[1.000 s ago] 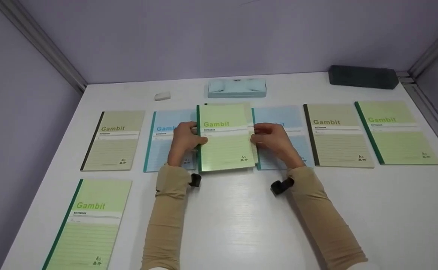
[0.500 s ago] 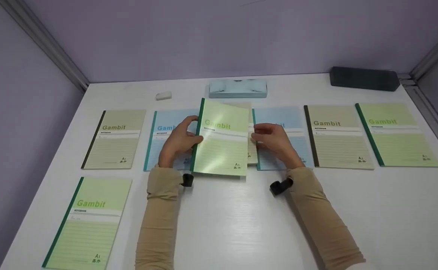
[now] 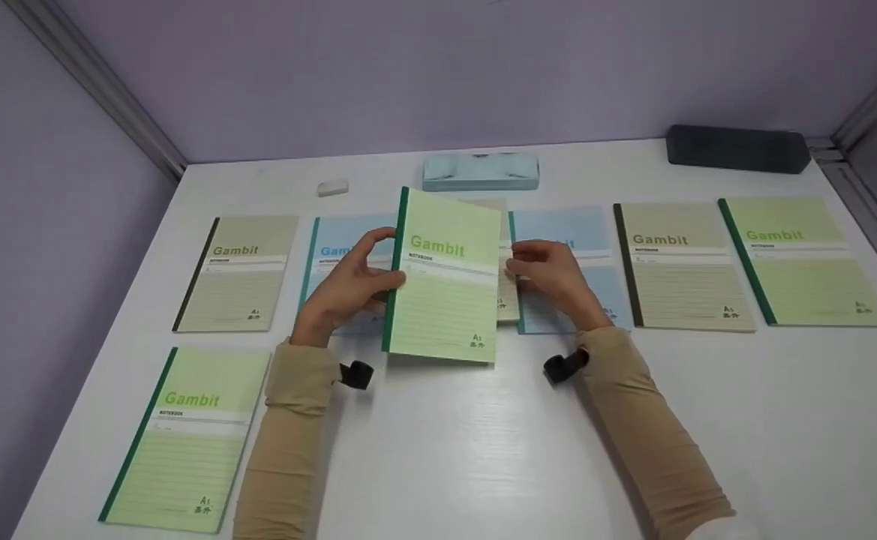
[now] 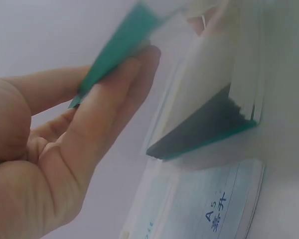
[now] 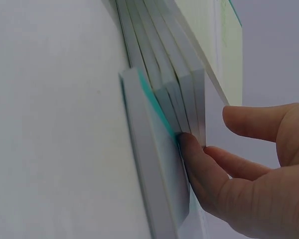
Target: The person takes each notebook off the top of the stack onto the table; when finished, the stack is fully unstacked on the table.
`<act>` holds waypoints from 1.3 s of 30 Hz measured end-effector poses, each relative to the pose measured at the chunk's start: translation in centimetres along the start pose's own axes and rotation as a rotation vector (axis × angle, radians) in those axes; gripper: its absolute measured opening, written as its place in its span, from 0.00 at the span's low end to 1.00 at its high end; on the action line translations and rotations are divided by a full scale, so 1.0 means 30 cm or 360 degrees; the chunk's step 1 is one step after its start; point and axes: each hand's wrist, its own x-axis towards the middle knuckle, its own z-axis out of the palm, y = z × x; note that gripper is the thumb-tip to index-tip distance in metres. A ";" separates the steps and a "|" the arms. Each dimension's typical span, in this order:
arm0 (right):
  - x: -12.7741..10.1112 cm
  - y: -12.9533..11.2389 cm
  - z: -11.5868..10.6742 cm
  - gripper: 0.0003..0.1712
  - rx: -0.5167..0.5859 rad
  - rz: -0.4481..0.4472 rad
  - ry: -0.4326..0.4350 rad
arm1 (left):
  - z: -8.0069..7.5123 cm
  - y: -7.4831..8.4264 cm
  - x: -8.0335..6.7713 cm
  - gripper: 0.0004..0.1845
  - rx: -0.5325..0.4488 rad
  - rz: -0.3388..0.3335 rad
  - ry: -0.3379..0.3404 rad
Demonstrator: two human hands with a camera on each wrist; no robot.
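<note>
My left hand (image 3: 382,262) pinches a light green "Gambit" notebook (image 3: 446,277) by its dark green spine and holds it raised and tilted above a stack of notebooks (image 3: 508,304). In the left wrist view the fingers (image 4: 104,89) grip the green spine (image 4: 122,42), and the stack (image 4: 214,104) lies beyond. My right hand (image 3: 521,268) touches the stack's right edge. In the right wrist view its fingertips (image 5: 189,144) press the stack's page edges (image 5: 164,84), with the thumb held clear.
Single notebooks lie in a row: beige (image 3: 237,274), blue (image 3: 333,255), blue (image 3: 558,225), beige (image 3: 678,266), green (image 3: 802,262). Another green one (image 3: 183,442) lies at the front left. A pale blue case (image 3: 481,172), a dark case (image 3: 738,148) and a white eraser (image 3: 332,187) sit near the back wall.
My left hand has lifted the green notebook off the stack and drawn it slightly left and toward me. The right hand has stayed at the stack's edge.
</note>
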 end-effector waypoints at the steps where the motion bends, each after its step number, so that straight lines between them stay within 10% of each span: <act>1: 0.001 -0.001 0.000 0.27 0.0003 0.0006 0.0001 | 0.001 0.004 -0.010 0.35 -0.0026 0.0018 -0.0018; 19: 0.001 -0.016 0.009 0.25 -0.0049 0.0061 0.0067 | -0.047 0.035 -0.238 0.39 -0.0113 0.0110 -0.0089; 39: 0.002 -0.002 0.006 0.26 -0.0040 0.0018 0.0020 | -0.151 -0.153 -0.554 0.36 -0.0240 -0.0053 -0.0276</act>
